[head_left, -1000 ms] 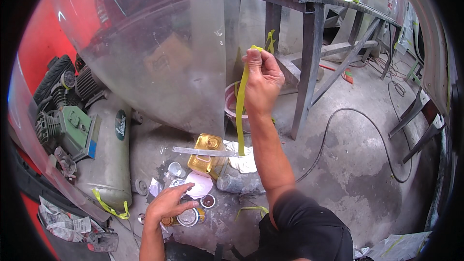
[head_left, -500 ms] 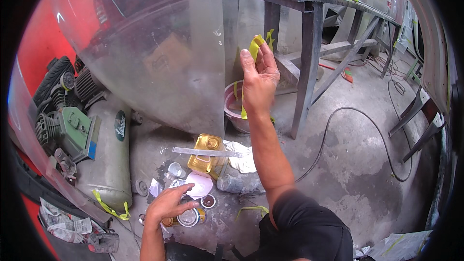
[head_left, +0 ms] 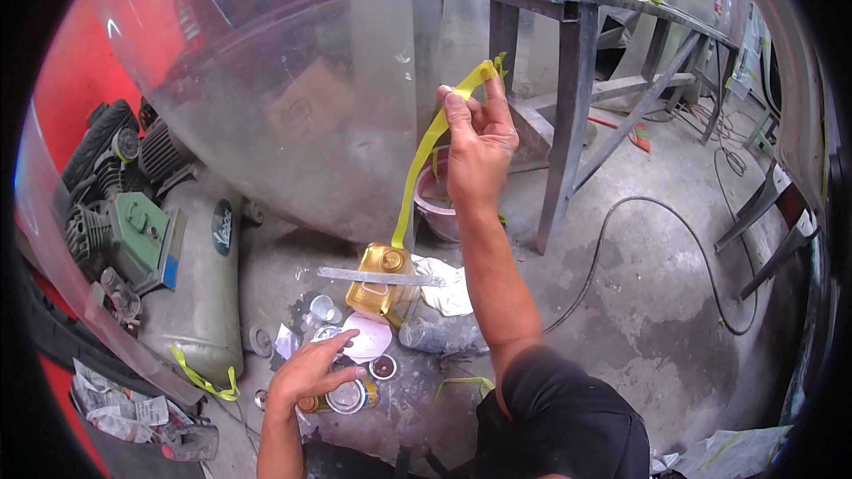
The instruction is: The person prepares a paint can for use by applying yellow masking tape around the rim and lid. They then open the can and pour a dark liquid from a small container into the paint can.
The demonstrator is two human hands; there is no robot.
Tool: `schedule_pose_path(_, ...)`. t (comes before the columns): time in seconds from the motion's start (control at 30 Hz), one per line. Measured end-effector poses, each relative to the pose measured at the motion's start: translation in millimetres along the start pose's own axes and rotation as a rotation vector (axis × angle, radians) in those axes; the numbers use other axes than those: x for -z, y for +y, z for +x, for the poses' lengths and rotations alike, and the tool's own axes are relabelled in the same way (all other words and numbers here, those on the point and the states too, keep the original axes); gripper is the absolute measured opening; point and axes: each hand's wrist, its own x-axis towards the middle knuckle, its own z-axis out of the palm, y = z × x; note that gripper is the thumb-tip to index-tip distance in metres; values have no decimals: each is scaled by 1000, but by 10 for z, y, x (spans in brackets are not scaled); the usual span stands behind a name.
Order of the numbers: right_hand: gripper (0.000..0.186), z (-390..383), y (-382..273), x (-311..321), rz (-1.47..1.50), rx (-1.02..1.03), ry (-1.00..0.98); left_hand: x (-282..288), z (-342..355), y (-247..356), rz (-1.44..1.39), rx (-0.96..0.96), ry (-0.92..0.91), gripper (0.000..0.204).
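My right hand point(head_left: 479, 151) is raised in front of me, holding a long strip of yellow masking tape point(head_left: 422, 155). The strip passes over the thumb and fingertips, and its long end hangs down and left toward a gold metal can point(head_left: 377, 297). My left hand point(head_left: 311, 374) hovers low with fingers apart and nothing in it. Close to that hand are an open tin with a pale rim point(head_left: 346, 397), a small cup of dark red stuff point(head_left: 382, 367) and a pinkish-white sheet point(head_left: 369, 337). A grey flat bar point(head_left: 364, 276) rests across the gold can.
A green air compressor point(head_left: 191, 275) stands at left. Hazy plastic sheeting point(head_left: 293, 115) hangs ahead, with a pail point(head_left: 435, 208) at its foot. A grey workbench point(head_left: 568, 89) stands at right, and a black hose point(head_left: 657, 201) curves over the floor. White cloth point(head_left: 444, 286) lies beside the can.
The tape's long end has swung out from beside my right wrist to hang down and left toward the gold can. My right hand has turned slightly; my left hand stays put.
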Motion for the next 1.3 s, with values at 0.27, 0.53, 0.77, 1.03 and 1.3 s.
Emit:
schedule_pose_path(0.27, 71, -25, -131, -49, 87, -27, -30, 10, -6, 29, -4, 19, -4, 72)
schedule_pose_path(0.53, 78, -23, -136, -41, 88, -2, -68, 15, -3, 46, -5, 39, -10, 72)
schedule_pose_path(0.77, 84, -6, -61, -31, 77, 31, -39, -9, 5, -16, 2, -7, -7, 70)
schedule_pose_path(1.03, 87, -18, -95, -39, 71, -11, -72, -5, 12, -20, 7, -7, -10, 71)
schedule_pose_path(1.3, 74, -40, -140, -51, 30, -33, -120, -2, 8, -5, 10, 7, -10, 71)
